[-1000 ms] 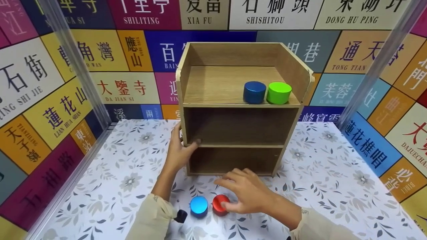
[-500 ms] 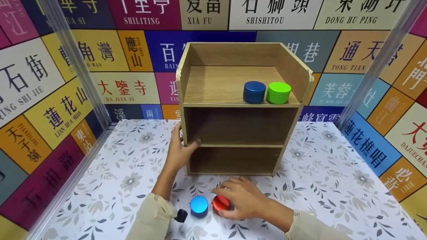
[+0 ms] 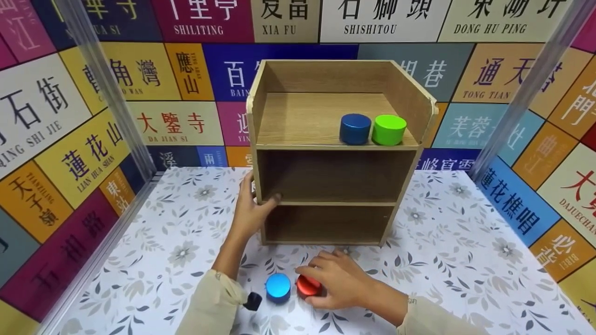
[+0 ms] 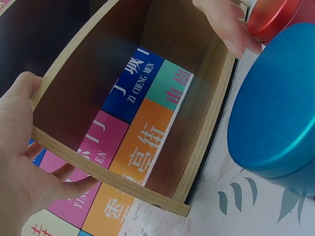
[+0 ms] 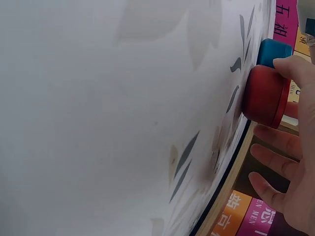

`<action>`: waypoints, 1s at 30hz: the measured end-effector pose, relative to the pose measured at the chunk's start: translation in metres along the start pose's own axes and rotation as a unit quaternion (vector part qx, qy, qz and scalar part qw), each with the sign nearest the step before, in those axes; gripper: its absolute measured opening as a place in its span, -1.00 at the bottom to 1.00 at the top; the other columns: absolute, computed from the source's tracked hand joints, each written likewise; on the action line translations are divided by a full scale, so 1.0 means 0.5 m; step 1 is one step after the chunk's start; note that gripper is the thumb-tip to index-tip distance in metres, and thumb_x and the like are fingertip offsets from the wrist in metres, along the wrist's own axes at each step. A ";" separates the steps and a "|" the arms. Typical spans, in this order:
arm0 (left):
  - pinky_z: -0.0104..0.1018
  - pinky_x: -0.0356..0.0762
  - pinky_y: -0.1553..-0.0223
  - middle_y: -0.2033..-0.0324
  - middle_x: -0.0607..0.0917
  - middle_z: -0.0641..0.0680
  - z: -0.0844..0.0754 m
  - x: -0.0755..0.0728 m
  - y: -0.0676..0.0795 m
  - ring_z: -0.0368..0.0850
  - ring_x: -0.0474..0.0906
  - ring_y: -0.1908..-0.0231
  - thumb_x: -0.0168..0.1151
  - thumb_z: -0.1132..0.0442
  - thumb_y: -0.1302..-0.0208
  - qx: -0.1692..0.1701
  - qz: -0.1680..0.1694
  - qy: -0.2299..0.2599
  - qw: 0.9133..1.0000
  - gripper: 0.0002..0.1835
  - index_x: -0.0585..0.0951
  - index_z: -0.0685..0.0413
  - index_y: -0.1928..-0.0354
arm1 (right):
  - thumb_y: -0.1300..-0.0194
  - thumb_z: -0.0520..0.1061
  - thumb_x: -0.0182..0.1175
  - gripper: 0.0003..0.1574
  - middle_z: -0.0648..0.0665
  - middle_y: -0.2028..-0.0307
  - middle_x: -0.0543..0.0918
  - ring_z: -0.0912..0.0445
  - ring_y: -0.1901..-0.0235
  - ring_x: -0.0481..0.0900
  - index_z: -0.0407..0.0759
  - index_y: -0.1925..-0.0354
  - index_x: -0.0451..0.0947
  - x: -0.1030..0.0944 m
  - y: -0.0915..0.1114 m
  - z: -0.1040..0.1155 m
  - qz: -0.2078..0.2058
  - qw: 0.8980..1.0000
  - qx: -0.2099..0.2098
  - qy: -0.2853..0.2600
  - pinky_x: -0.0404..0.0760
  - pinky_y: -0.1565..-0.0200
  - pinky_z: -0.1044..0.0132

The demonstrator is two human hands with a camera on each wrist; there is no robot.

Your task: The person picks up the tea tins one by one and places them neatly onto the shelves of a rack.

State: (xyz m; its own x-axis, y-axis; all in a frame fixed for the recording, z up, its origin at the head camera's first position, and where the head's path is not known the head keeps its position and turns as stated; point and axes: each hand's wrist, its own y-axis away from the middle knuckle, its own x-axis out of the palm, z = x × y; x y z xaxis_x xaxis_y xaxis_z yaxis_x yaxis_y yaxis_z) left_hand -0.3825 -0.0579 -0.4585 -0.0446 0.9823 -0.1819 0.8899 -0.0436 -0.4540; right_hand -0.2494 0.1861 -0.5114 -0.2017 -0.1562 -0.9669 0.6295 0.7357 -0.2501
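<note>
1. Nearest us, at the bottom of the head view, are two pale sleeves (image 3: 209,304), cut off by the frame's edge; a small black object (image 3: 252,301) by the left cuff is hard to make out.
2. Low in the centre, we see the red tin (image 3: 306,286) on the tablecloth (image 3: 447,265), which is white with grey leaves and flowers. The right hand (image 3: 340,283) holds it in a narrow grip between thumb and forefinger, hiding part of its lid.
3. The light-blue tin (image 3: 278,287) stands just left of it; the left wrist view crops it at the right edge.
4. At centre left, the left hand (image 3: 251,209) grips the side of the wooden shelf (image 3: 298,118), its fingers mostly hidden behind the panel. We find both lower compartments dim.
5. Right of centre, on top, stand the dark blue tin (image 3: 355,129) and the green tin (image 3: 389,130).
6. Farthest, we make out walls of coloured place-name signs (image 3: 400,21), some cropped, some behind the shelf, with metal posts (image 3: 109,88) at upper left and right.
</note>
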 end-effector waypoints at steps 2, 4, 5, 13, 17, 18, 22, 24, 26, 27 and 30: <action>0.06 0.54 -0.27 -0.37 0.35 0.06 0.000 0.000 0.000 0.11 0.43 -0.30 0.48 0.21 -0.18 0.000 -0.001 0.003 1.000 -0.13 0.27 -0.23 -0.50 | -0.23 0.43 0.23 -0.30 0.10 0.08 0.70 0.11 0.03 0.59 0.25 -0.27 0.55 0.000 0.000 0.001 -0.004 1.000 -0.003 0.002 0.62 0.07 -0.04; 0.07 0.56 -0.25 -0.37 0.34 0.06 0.000 0.001 0.000 0.14 0.45 -0.29 0.48 0.22 -0.18 -0.001 -0.001 0.005 1.000 -0.12 0.26 -0.24 -0.50 | -0.23 0.41 0.24 -0.31 0.11 0.12 0.70 0.12 0.07 0.60 0.24 -0.26 0.55 0.000 0.000 0.002 -0.007 1.000 -0.006 0.003 0.60 0.10 0.01; 0.08 0.57 -0.24 -0.38 0.34 0.07 0.000 0.001 0.000 0.16 0.45 -0.28 0.48 0.22 -0.18 0.000 0.000 0.007 1.000 -0.12 0.26 -0.23 -0.50 | -0.23 0.40 0.24 -0.32 0.11 0.14 0.70 0.12 0.08 0.60 0.24 -0.25 0.56 0.000 0.000 0.002 -0.008 1.000 -0.007 0.004 0.58 0.12 0.03; 0.12 0.52 -0.28 -0.35 0.36 0.10 0.001 0.002 0.001 0.14 0.43 -0.30 0.50 0.23 -0.16 0.007 -0.005 0.010 1.000 -0.11 0.27 -0.22 -0.50 | -0.24 0.38 0.25 -0.34 0.10 0.18 0.70 0.13 0.09 0.60 0.23 -0.24 0.56 0.003 0.003 -0.001 -0.003 1.000 -0.007 0.004 0.61 0.09 -0.01; 0.11 0.52 -0.29 -0.34 0.37 0.09 0.001 0.001 0.001 0.12 0.42 -0.31 0.50 0.22 -0.16 0.006 -0.004 0.011 1.000 -0.11 0.27 -0.22 -0.50 | -0.24 0.38 0.25 -0.34 0.10 0.19 0.69 0.13 0.10 0.59 0.22 -0.24 0.56 0.001 0.003 -0.002 0.000 1.000 -0.008 -0.001 0.62 0.08 -0.03; 0.12 0.52 -0.29 -0.34 0.37 0.09 0.001 0.001 0.002 0.11 0.42 -0.31 0.50 0.22 -0.16 0.005 -0.005 0.010 1.000 -0.11 0.27 -0.22 -0.50 | -0.24 0.39 0.24 -0.34 0.10 0.19 0.68 0.13 0.10 0.59 0.22 -0.24 0.56 0.000 0.003 -0.002 0.000 1.000 -0.009 -0.002 0.63 0.08 -0.04; 0.09 0.52 -0.29 -0.35 0.36 0.07 0.003 0.001 0.000 0.09 0.42 -0.31 0.49 0.22 -0.17 0.001 -0.004 0.008 1.000 -0.12 0.27 -0.21 -0.50 | -0.26 0.38 0.24 -0.35 0.09 0.19 0.68 0.13 0.10 0.58 0.20 -0.24 0.57 -0.008 0.001 -0.002 0.003 1.000 -0.010 -0.014 0.66 0.06 -0.08; 0.09 0.51 -0.29 -0.36 0.35 0.07 0.004 0.001 0.000 0.10 0.41 -0.31 0.49 0.22 -0.17 0.003 -0.004 0.008 1.000 -0.13 0.28 -0.21 -0.49 | -0.27 0.37 0.23 -0.36 0.09 0.17 0.68 0.14 0.09 0.58 0.20 -0.24 0.57 -0.015 0.001 -0.002 0.008 1.000 -0.006 -0.026 0.67 0.05 -0.10; 0.07 0.53 -0.28 -0.36 0.34 0.07 0.003 0.001 -0.001 0.10 0.41 -0.31 0.48 0.22 -0.18 0.003 -0.002 0.010 1.000 -0.14 0.28 -0.21 -0.49 | -0.29 0.36 0.22 -0.37 0.10 0.17 0.68 0.15 0.09 0.57 0.20 -0.24 0.57 -0.024 0.001 -0.002 0.010 0.999 -0.003 -0.038 0.67 0.06 -0.07; 0.06 0.54 -0.27 -0.36 0.34 0.07 0.002 0.001 -0.001 0.09 0.41 -0.30 0.48 0.22 -0.18 0.003 -0.001 0.011 1.000 -0.14 0.28 -0.21 -0.49 | -0.28 0.36 0.23 -0.37 0.11 0.17 0.68 0.16 0.10 0.57 0.21 -0.24 0.57 -0.029 0.000 -0.002 0.009 0.999 -0.002 -0.041 0.67 0.07 -0.03; 0.04 0.56 -0.25 -0.37 0.33 0.07 0.001 0.000 -0.001 0.07 0.43 -0.28 0.48 0.21 -0.18 0.000 0.000 0.007 1.000 -0.14 0.27 -0.24 -0.49 | -0.26 0.37 0.25 -0.38 0.13 0.21 0.66 0.19 0.15 0.56 0.23 -0.21 0.58 -0.048 -0.001 -0.003 -0.011 0.999 -0.011 -0.035 0.62 0.16 0.12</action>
State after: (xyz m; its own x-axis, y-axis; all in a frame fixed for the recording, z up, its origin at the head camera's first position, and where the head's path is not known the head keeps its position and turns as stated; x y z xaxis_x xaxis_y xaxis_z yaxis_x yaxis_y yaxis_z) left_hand -0.3830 -0.0581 -0.4587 -0.0372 0.9849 -0.1693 0.8898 -0.0444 -0.4542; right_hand -0.2458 0.1906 -0.4880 -0.1609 -0.2181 -0.9626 0.6080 0.7464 -0.2707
